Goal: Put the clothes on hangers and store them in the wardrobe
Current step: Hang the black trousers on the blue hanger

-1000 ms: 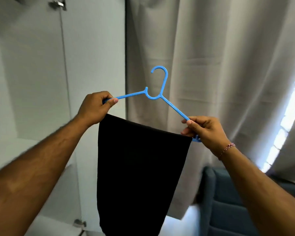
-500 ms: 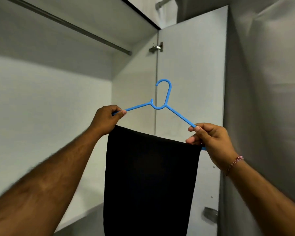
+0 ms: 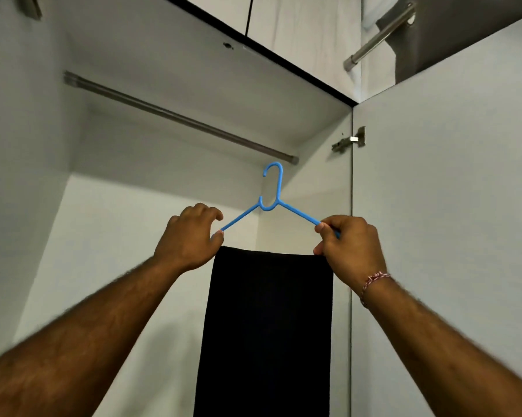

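Trousers [image 3: 268, 326] hang folded over the hanger [image 3: 271, 203], just below the rail [image 3: 178, 117]. My left hand [image 3: 190, 239] and right hand [image 3: 348, 245] pinch its arms. I should keep it level, lift, and catch the hook over the rail.

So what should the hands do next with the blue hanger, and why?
Probably lift the blue hanger a little and slip its hook over the rail. The black garment already hangs on it, both hands hold its arms, and the hook sits just below the rail's right end.
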The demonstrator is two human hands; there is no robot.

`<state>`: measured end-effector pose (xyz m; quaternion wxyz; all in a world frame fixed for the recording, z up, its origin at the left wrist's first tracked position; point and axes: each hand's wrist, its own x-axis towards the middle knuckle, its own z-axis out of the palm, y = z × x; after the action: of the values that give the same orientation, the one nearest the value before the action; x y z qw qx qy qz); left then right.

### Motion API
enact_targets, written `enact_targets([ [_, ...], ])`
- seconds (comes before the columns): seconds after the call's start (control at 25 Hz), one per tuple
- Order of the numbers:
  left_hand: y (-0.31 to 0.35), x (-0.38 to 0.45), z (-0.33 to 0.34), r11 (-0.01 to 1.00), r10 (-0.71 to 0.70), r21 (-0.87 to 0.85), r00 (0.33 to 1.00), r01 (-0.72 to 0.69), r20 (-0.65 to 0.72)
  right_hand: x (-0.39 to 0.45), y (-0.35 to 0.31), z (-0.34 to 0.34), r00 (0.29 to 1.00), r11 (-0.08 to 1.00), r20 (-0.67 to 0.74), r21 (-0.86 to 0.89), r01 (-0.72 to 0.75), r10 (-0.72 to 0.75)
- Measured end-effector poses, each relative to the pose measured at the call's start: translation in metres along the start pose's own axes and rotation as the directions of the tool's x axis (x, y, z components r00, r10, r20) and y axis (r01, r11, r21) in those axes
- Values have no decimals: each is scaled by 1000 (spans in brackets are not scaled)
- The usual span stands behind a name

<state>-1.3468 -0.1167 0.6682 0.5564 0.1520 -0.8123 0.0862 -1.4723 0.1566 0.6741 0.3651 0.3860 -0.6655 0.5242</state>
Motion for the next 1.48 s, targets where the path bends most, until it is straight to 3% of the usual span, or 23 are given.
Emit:
enact_targets([
  [0.12, -2, 28, 11, 966, 156, 205, 987, -160, 33, 61, 15, 36, 999, 992, -26, -119, 39, -43],
  [0.32, -19, 85, 54, 887, 306, 350, 951, -301, 42, 151, 42, 93, 990, 972, -128, -234, 28, -60],
  [0.76, -54, 193, 186, 866, 441, 288, 896, -409, -54, 287, 88, 177, 950, 928, -308, -366, -74, -45],
  [1.32, -18, 234, 257, 848, 465, 309, 885, -431, -42, 332, 127, 203, 964, 880, -236, -474, 0, -126],
  [1.48, -2, 233, 272, 853, 449, 303, 893, -424, -14, 319, 139, 198, 935, 700, -91, -689, 189, -343],
])
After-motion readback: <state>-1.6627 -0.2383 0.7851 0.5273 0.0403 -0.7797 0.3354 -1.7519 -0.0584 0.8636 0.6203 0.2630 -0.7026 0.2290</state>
